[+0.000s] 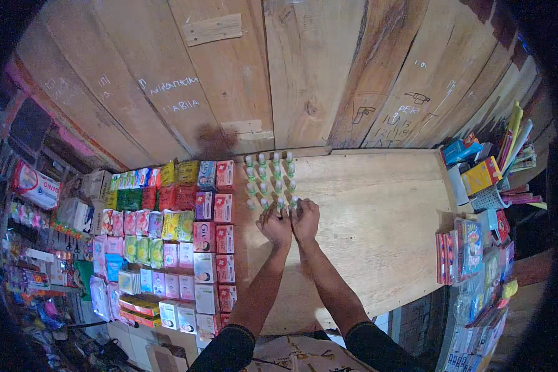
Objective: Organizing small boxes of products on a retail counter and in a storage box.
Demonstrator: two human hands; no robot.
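Several small bottles with whitish caps and green lower parts (277,172) stand upright in rows on a plywood tabletop (376,223), close to the plank wall. My left hand (276,224) is at the front row, its fingers at a small bottle (280,202). Beside it, my right hand (305,217) has its fingertips by the bottle at the row's right end (294,201). The two hands nearly touch. Fingers cover the lower parts of these bottles, so a firm grip cannot be made out.
Left of the bottles lie rows of boxed soaps (224,214) and soft packets (176,225). At the right edge are a woven plastic basket (488,199) with packages and stacked packaged goods (467,251). The wooden plank wall (307,83) rises behind the tabletop.
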